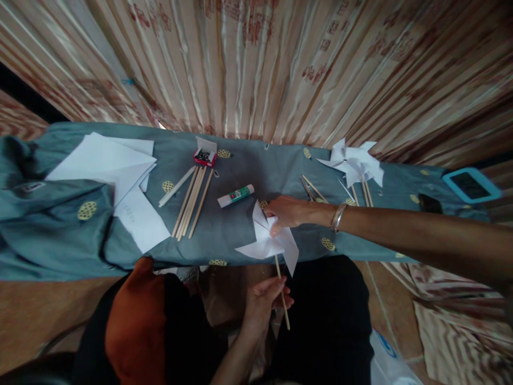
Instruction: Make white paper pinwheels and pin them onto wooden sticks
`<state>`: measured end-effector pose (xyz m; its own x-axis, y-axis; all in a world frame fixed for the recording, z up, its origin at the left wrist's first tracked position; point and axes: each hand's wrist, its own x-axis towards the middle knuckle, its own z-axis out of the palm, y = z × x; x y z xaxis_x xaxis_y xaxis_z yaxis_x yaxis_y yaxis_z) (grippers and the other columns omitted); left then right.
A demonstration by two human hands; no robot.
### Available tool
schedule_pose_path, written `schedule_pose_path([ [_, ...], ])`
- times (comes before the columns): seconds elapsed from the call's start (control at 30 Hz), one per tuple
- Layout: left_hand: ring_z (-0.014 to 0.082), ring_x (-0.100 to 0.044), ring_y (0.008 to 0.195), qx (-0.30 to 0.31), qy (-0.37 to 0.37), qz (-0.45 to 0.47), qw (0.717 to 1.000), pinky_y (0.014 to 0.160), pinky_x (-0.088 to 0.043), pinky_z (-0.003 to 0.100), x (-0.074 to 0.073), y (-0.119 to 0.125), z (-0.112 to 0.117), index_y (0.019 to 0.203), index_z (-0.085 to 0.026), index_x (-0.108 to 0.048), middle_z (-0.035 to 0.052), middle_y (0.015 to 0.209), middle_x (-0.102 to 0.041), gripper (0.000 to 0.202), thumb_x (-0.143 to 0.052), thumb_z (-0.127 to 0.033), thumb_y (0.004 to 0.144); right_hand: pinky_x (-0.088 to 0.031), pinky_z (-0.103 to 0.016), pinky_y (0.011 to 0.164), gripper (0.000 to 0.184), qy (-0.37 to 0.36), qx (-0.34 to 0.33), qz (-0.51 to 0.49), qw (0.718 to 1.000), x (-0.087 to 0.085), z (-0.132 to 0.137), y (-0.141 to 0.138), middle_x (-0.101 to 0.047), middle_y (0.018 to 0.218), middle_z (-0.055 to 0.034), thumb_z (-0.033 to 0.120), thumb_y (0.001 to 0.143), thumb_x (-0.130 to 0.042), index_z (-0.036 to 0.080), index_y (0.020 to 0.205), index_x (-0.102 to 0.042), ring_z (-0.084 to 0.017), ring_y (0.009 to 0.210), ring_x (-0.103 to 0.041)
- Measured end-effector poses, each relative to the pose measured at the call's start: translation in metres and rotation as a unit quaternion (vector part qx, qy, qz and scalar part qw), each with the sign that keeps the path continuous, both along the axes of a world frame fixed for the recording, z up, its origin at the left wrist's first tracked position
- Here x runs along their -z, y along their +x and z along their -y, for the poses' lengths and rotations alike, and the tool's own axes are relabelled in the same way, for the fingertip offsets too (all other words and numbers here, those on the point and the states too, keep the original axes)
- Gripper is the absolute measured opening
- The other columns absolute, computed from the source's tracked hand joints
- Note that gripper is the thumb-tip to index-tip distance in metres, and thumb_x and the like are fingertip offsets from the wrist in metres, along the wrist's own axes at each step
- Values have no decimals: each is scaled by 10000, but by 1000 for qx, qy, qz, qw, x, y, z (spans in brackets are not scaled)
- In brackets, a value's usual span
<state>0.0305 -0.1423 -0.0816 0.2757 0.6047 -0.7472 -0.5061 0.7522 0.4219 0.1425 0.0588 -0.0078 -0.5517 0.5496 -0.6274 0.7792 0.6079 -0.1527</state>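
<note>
A white paper pinwheel (273,247) on a wooden stick (286,316) is at the table's front edge. Below the edge, my left hand (260,302) is closed round the stick. My right hand (284,210), wearing a bracelet, grips the pinwheel near its middle from above; its fingertips partly hide the centre. Just beyond lies a glue stick (236,195) on its side. Several loose wooden sticks (191,206) lie to the left, below a small open red box (204,156) of dark pins or tacks. Finished-looking white pinwheels (355,163) on sticks rest at the right.
White paper sheets (104,163) are stacked at the left. Scissors (310,191) lie behind my right wrist. A blue-framed tablet (472,185) and a dark object (430,203) sit at the far right. A pleated curtain (240,69) hangs along the table's back edge.
</note>
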Motion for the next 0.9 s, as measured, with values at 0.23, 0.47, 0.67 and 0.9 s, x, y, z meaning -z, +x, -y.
schedule_pose_path([
  [0.23, 135, -608, 471, -21, -7, 21, 1000, 546, -514, 280, -4, 9, 1, 731, -94, -762, 44, 602, -668, 566, -910, -520, 390, -286, -276, 583, 380, -6, 8, 8, 1000, 0, 1, -1, -716, 863, -89, 422, 718, -725, 109, 932, -714, -201, 745, -603],
  [0.47, 103, -572, 415, -14, 5, -6, 1000, 469, -469, 234, -3, -3, 0, 701, -104, -763, 26, 557, -655, 533, -912, -511, 390, -282, -283, 588, 385, -10, 3, 5, 1000, 3, 0, -1, -707, 868, -97, 420, 709, -723, 101, 924, -712, -205, 749, -598],
  [0.67, 96, -569, 403, -15, 3, -17, 1000, 454, -469, 223, -1, -12, 0, 732, -114, -772, 28, 554, -672, 560, -916, -514, 366, -308, -289, 611, 394, -16, 1, 4, 1000, -2, 0, -2, -705, 896, -102, 416, 708, -724, 102, 946, -715, -214, 767, -601],
  [0.9, 87, -580, 410, -18, 35, -7, 999, 457, -473, 201, -6, -10, 2, 729, -113, -775, 23, 553, -677, 570, -917, -520, 357, -333, -267, 574, 389, -38, 12, -7, 999, -7, -1, 3, -709, 840, -58, 441, 687, -738, 149, 944, -725, -199, 717, -606],
])
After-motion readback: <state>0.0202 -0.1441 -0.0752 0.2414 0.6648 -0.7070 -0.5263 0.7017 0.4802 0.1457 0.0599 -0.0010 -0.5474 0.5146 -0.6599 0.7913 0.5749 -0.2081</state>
